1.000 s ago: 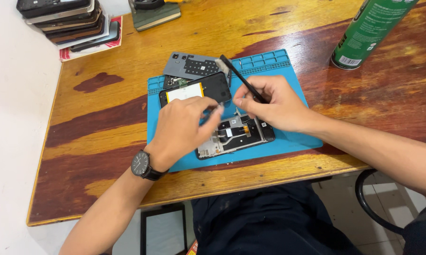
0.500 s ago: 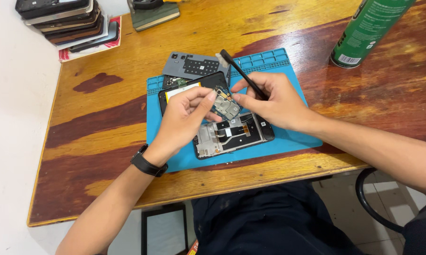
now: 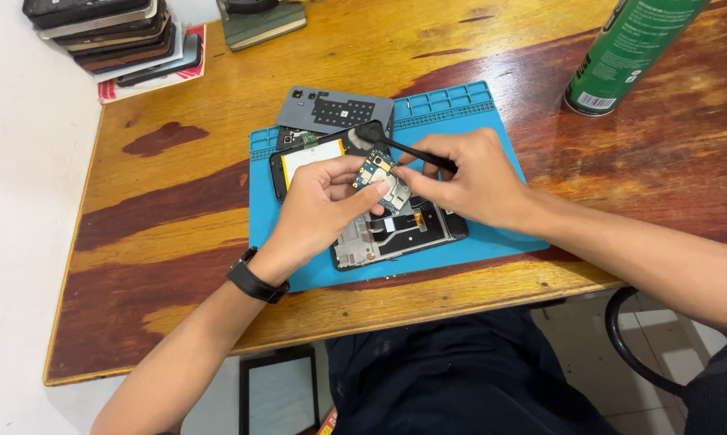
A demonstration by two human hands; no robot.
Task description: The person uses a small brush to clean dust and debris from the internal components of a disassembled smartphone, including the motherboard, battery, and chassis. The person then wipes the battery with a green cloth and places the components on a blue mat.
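Lap and floor: lower centre of the frame, dark trousers; a dark framed panel (image 3: 276, 393) stands on the floor at lower left.
Left hand (image 3: 319, 211): centre of the frame, a black wristwatch (image 3: 255, 279) on the wrist. Fingers closed — thumb and fingertips pinch the small circuit board (image 3: 382, 177) at its left side and hold it lifted above the open phone.
Right hand (image 3: 472, 179): just right of centre. Fingers closed around a thin black pry tool (image 3: 408, 151), held like a pen; fingertips also meet the board's right edge.
Circuit board: blue-green with metal shields, tilted, held between both hands, clear of the frame below.
Opened phone frame (image 3: 392, 234): on the blue work mat (image 3: 460, 105), directly under the hands; inner parts and a small orange flex are exposed.
Second opened phone (image 3: 311, 157): just beyond, pale battery showing, partly hidden by the left hand.
Grey back cover (image 3: 335, 109): at the mat's upper left edge.
Step in hand, as judged: the board appears freed from the frame and is under inspection or being worked with the tool tip.
Next move calls for: a steady pinch on the board's edges only — a light tool touch, no strain on any flex that may remain attached.
Far items: green spray can (image 3: 629, 52) upper right; stack of phones (image 3: 110, 32) upper left, on the wooden table (image 3: 178, 234).
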